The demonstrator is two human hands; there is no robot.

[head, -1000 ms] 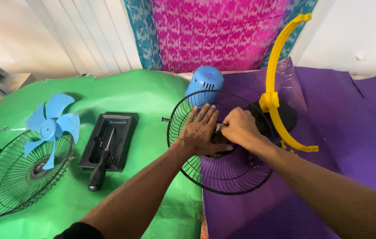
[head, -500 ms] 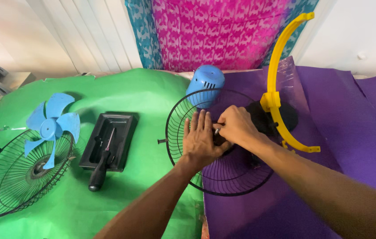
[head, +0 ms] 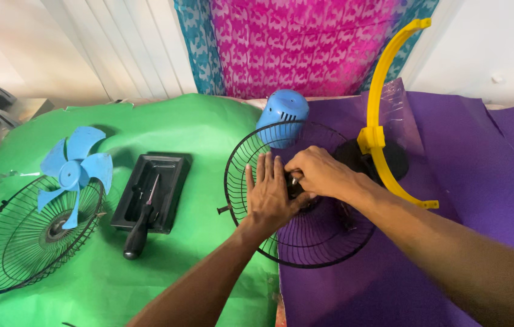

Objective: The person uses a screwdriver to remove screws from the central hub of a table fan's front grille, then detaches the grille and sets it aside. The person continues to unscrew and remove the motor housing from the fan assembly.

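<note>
The black wire fan guard [head: 305,236] lies flat where the green and purple sheets meet. It looks light, thin and bendy, best held by its middle. The left hand [head: 269,194] presses flat there, fingers spread. The right hand [head: 317,172] pinches a small part beside it. Left of the hands: one more guard [head: 21,242], one blue blade [head: 72,172], one tray [head: 154,191], one screwdriver [head: 139,230].

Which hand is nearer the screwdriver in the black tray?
Left. The left hand lies flat on the wire guard, right of the screwdriver; the right hand is farther right.
</note>
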